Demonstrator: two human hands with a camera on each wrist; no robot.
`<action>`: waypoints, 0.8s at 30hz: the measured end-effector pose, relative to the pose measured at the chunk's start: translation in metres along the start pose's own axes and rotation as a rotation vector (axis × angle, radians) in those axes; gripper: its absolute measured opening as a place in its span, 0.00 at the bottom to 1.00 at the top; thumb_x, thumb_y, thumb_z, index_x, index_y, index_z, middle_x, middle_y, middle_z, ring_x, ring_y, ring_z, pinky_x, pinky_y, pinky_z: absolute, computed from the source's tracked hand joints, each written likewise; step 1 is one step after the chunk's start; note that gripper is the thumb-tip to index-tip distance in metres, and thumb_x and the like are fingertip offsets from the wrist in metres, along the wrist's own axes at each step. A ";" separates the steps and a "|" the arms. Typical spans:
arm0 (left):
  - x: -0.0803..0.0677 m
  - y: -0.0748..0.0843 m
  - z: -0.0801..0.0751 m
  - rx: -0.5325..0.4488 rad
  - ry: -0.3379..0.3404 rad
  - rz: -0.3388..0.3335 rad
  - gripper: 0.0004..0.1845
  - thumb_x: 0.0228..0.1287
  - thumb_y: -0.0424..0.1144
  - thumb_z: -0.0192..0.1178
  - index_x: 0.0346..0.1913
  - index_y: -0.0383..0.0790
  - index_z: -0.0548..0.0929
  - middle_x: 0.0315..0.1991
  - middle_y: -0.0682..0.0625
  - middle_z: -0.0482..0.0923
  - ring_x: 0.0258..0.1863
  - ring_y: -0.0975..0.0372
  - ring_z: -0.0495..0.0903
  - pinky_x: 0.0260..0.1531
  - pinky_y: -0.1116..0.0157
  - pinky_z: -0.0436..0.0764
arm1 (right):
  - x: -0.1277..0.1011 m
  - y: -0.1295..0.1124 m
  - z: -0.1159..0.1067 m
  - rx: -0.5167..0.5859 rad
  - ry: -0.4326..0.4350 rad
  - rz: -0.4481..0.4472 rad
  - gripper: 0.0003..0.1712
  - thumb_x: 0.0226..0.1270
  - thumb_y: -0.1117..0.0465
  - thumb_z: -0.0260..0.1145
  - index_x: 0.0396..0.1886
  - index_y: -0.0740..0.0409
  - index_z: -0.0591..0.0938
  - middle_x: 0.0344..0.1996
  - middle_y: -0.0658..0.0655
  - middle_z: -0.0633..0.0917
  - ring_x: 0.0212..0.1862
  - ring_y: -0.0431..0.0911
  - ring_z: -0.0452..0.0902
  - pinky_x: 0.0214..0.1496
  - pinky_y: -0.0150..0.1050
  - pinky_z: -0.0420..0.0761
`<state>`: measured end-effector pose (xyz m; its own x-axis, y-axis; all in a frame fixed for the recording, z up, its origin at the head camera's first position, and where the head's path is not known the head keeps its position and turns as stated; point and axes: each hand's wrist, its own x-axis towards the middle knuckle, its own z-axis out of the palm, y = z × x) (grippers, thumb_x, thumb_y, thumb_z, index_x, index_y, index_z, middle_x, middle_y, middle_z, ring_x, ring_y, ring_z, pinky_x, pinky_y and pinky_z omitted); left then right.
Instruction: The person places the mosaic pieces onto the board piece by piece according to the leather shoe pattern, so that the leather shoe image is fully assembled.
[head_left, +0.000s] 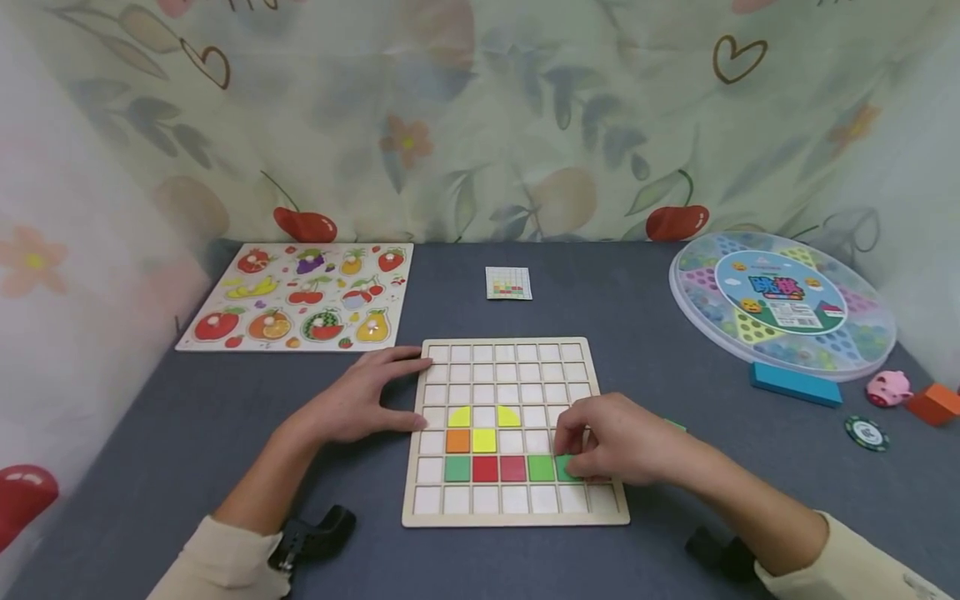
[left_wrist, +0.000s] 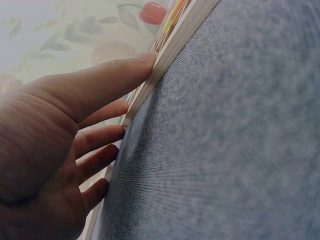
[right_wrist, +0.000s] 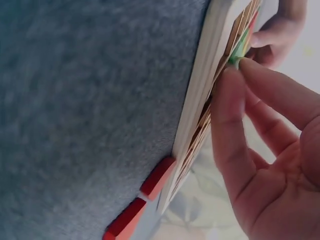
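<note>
A wooden grid board [head_left: 517,517] lies on the dark table. My left hand [head_left: 360,400] rests at its left edge, thumb and fingers spread along the rim; the left wrist view shows the thumb [left_wrist: 117,75] against the wooden side. With thumb and index finger my right hand [head_left: 618,437] pinches a green square tile [head_left: 563,472] at a cell in the second row from the front. Left of it in that row lie a light green tile [head_left: 541,468], two red tiles [head_left: 485,468] and another green tile [head_left: 457,468]. Above them sit orange [head_left: 458,440] and yellow tiles [head_left: 484,440].
Two red pieces [right_wrist: 158,177] lie beside the board in the right wrist view. A small pattern card [head_left: 508,283] is behind the board. A fruit puzzle [head_left: 300,296] stands back left; a round game board [head_left: 780,300], blue block [head_left: 796,384], pink pig [head_left: 888,388] and poker chip [head_left: 866,433] are right.
</note>
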<state>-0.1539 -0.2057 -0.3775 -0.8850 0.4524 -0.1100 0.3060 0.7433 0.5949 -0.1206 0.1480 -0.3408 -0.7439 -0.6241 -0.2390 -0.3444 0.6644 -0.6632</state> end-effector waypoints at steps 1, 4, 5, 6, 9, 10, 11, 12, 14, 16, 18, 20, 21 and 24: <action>0.000 0.000 0.000 0.000 0.000 -0.001 0.43 0.60 0.55 0.74 0.76 0.46 0.71 0.79 0.41 0.61 0.76 0.42 0.58 0.70 0.35 0.63 | 0.000 -0.001 0.001 -0.030 0.017 -0.015 0.10 0.59 0.69 0.73 0.29 0.48 0.86 0.23 0.42 0.81 0.25 0.35 0.76 0.31 0.33 0.78; 0.000 0.001 0.000 -0.002 -0.001 -0.003 0.43 0.60 0.55 0.74 0.76 0.46 0.71 0.79 0.41 0.61 0.76 0.42 0.58 0.70 0.35 0.63 | -0.001 -0.003 0.002 -0.110 0.064 -0.045 0.11 0.57 0.68 0.74 0.28 0.45 0.86 0.25 0.40 0.80 0.28 0.34 0.73 0.32 0.32 0.76; 0.000 0.001 0.000 -0.002 -0.001 -0.003 0.43 0.61 0.55 0.74 0.76 0.46 0.71 0.79 0.41 0.61 0.76 0.42 0.58 0.70 0.35 0.63 | -0.001 -0.003 0.003 -0.131 0.076 -0.052 0.11 0.57 0.68 0.74 0.28 0.45 0.86 0.25 0.40 0.80 0.29 0.33 0.73 0.33 0.32 0.76; 0.000 0.001 0.000 -0.002 -0.002 -0.003 0.43 0.61 0.55 0.74 0.76 0.46 0.71 0.79 0.41 0.60 0.76 0.42 0.58 0.70 0.35 0.63 | -0.001 -0.004 0.004 -0.147 0.085 -0.058 0.12 0.57 0.68 0.74 0.28 0.44 0.86 0.26 0.40 0.80 0.29 0.33 0.72 0.33 0.31 0.75; 0.000 0.001 0.000 -0.004 -0.003 -0.003 0.43 0.60 0.54 0.74 0.76 0.46 0.71 0.79 0.41 0.60 0.76 0.42 0.58 0.70 0.35 0.63 | -0.003 -0.003 0.003 -0.155 0.087 -0.056 0.10 0.58 0.67 0.74 0.30 0.45 0.86 0.26 0.40 0.80 0.30 0.34 0.72 0.33 0.32 0.75; 0.000 0.000 0.000 -0.004 -0.002 -0.001 0.43 0.60 0.54 0.74 0.76 0.46 0.71 0.79 0.41 0.60 0.76 0.42 0.58 0.70 0.35 0.63 | -0.003 -0.003 0.002 -0.149 0.081 -0.048 0.09 0.59 0.66 0.74 0.30 0.45 0.86 0.26 0.40 0.80 0.30 0.34 0.73 0.34 0.32 0.75; -0.001 0.000 -0.001 -0.003 -0.001 0.001 0.43 0.60 0.54 0.74 0.76 0.46 0.71 0.79 0.41 0.60 0.76 0.42 0.58 0.70 0.35 0.63 | -0.004 -0.002 -0.001 -0.138 0.072 -0.047 0.08 0.60 0.65 0.75 0.32 0.45 0.87 0.26 0.40 0.80 0.30 0.35 0.73 0.34 0.32 0.76; 0.000 -0.001 -0.001 -0.003 0.001 0.004 0.43 0.60 0.54 0.74 0.76 0.46 0.71 0.79 0.41 0.60 0.76 0.42 0.58 0.70 0.36 0.63 | -0.005 0.000 -0.004 -0.120 0.060 -0.045 0.07 0.61 0.63 0.75 0.34 0.45 0.87 0.27 0.40 0.81 0.31 0.35 0.74 0.34 0.32 0.76; 0.000 -0.001 0.000 -0.004 0.004 0.008 0.43 0.60 0.53 0.75 0.76 0.46 0.72 0.79 0.42 0.61 0.76 0.43 0.58 0.70 0.36 0.63 | -0.011 0.006 -0.013 -0.072 0.033 -0.042 0.05 0.65 0.61 0.74 0.38 0.46 0.87 0.29 0.41 0.82 0.32 0.36 0.76 0.35 0.33 0.78; 0.002 0.000 0.001 -0.003 0.003 0.012 0.43 0.60 0.54 0.75 0.76 0.47 0.72 0.79 0.42 0.61 0.77 0.43 0.58 0.70 0.36 0.63 | -0.020 0.014 -0.023 -0.033 0.016 -0.043 0.07 0.67 0.58 0.73 0.43 0.46 0.88 0.32 0.42 0.84 0.34 0.36 0.78 0.38 0.33 0.81; 0.003 0.001 0.002 -0.005 0.001 0.013 0.43 0.60 0.54 0.75 0.76 0.47 0.72 0.79 0.43 0.60 0.77 0.43 0.57 0.70 0.36 0.63 | -0.030 0.022 -0.033 0.007 0.004 -0.038 0.10 0.69 0.57 0.73 0.48 0.48 0.87 0.35 0.43 0.85 0.36 0.37 0.79 0.40 0.34 0.82; 0.003 0.001 0.002 -0.005 -0.003 0.014 0.43 0.60 0.54 0.74 0.76 0.47 0.71 0.79 0.42 0.60 0.77 0.43 0.57 0.70 0.36 0.63 | -0.038 0.029 -0.040 0.022 0.006 -0.024 0.11 0.69 0.56 0.72 0.50 0.48 0.87 0.38 0.45 0.86 0.37 0.37 0.80 0.41 0.35 0.83; 0.003 0.002 0.001 -0.005 -0.004 0.012 0.43 0.60 0.54 0.74 0.77 0.47 0.71 0.79 0.42 0.60 0.77 0.43 0.57 0.70 0.36 0.63 | -0.041 0.032 -0.043 0.024 0.009 -0.016 0.12 0.69 0.56 0.72 0.50 0.48 0.87 0.39 0.45 0.86 0.38 0.37 0.80 0.41 0.35 0.84; 0.001 0.001 -0.001 -0.003 -0.006 0.000 0.43 0.60 0.53 0.74 0.77 0.46 0.71 0.79 0.42 0.60 0.77 0.43 0.57 0.71 0.36 0.63 | -0.047 0.042 -0.050 0.016 0.011 -0.001 0.13 0.68 0.55 0.73 0.51 0.46 0.87 0.41 0.46 0.87 0.39 0.37 0.81 0.41 0.36 0.84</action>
<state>-0.1546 -0.2050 -0.3766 -0.8830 0.4550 -0.1150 0.3046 0.7420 0.5972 -0.1282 0.2256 -0.3221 -0.7497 -0.6201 -0.2312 -0.3359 0.6576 -0.6743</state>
